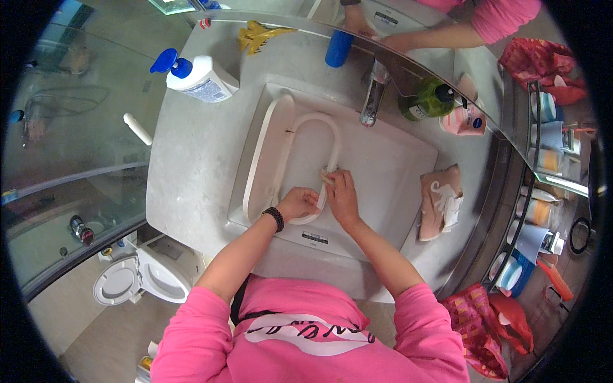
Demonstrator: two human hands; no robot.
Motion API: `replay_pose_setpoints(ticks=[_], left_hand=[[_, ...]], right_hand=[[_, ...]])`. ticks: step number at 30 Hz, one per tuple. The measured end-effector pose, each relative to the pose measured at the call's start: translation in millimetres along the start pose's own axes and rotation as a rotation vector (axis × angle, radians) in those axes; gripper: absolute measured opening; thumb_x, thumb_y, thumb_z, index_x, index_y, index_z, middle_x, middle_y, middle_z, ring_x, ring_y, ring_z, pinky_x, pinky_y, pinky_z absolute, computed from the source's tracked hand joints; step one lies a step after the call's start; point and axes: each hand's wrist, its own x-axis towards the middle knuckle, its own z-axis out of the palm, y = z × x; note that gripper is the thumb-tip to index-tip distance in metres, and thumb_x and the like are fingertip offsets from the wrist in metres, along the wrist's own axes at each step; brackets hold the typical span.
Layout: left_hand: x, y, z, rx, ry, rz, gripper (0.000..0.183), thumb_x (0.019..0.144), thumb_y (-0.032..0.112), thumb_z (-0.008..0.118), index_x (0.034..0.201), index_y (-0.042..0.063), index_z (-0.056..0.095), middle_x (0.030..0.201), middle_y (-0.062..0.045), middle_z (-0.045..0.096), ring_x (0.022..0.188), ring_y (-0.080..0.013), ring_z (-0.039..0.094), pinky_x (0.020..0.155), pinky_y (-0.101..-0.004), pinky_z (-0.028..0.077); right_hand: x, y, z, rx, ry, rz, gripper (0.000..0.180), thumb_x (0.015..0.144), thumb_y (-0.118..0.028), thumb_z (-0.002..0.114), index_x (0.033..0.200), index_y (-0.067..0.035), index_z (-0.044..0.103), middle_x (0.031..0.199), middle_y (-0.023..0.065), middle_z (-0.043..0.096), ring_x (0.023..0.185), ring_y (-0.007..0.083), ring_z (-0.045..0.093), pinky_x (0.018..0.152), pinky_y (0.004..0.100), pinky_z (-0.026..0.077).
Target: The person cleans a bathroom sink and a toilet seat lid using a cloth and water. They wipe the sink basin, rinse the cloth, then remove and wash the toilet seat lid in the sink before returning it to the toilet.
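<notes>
A white oval plastic container (335,139) with a hinged lid (268,158) lies in the rectangular white washbasin (397,191). The lid stands raised on the left side. My left hand (299,203), with a dark beaded bracelet at the wrist, grips the container's near right rim with its fingers inside. Pinched in my right hand (342,191) is a small beige piece (326,176), perhaps cloth, against the right rim. My fingers partly hide it, so its exact kind cannot be told. The metal faucet (373,95) rises behind the container.
A white pump bottle (203,81), a yellow toy jet (261,37) and a blue cylinder (339,48) stand around the basin. Right of it are a green pump bottle (426,100), a pink pouch (464,119) and a brown printed cloth (440,203). A mirror edge overhangs the back.
</notes>
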Motion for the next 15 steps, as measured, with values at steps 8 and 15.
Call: replay_pose_setpoints(ticks=[8, 15], left_hand=[[1.1, 3.6, -3.6, -0.182, -0.071, -0.068, 0.026, 0.075, 0.001, 0.076, 0.1, 0.004, 0.067, 0.089, -0.002, 0.068, 0.077, -0.01, 0.063, 0.067, -0.024, 0.051], [-7.1, 19.4, -2.8, -0.215, -0.088, -0.11, 0.025, 0.076, 0.0, 0.076, 0.098, 0.003, 0.067, 0.085, -0.002, 0.068, 0.074, -0.0097, 0.064, 0.065, -0.0218, 0.051]], right_hand=[[-28.4, 3.6, 8.8, 0.223, 0.012, 0.229, 0.025, 0.085, -0.005, 0.058, 0.107, 0.001, 0.048, 0.102, 0.0217, 0.053, 0.096, 0.0394, 0.055, 0.084, 0.0434, 0.045], [49.9, 14.0, 13.2, 0.338, 0.138, 0.414, 0.019, 0.08, -0.005, 0.061, 0.097, -0.001, 0.053, 0.089, 0.0161, 0.06, 0.087, 0.0295, 0.059, 0.078, 0.0398, 0.047]])
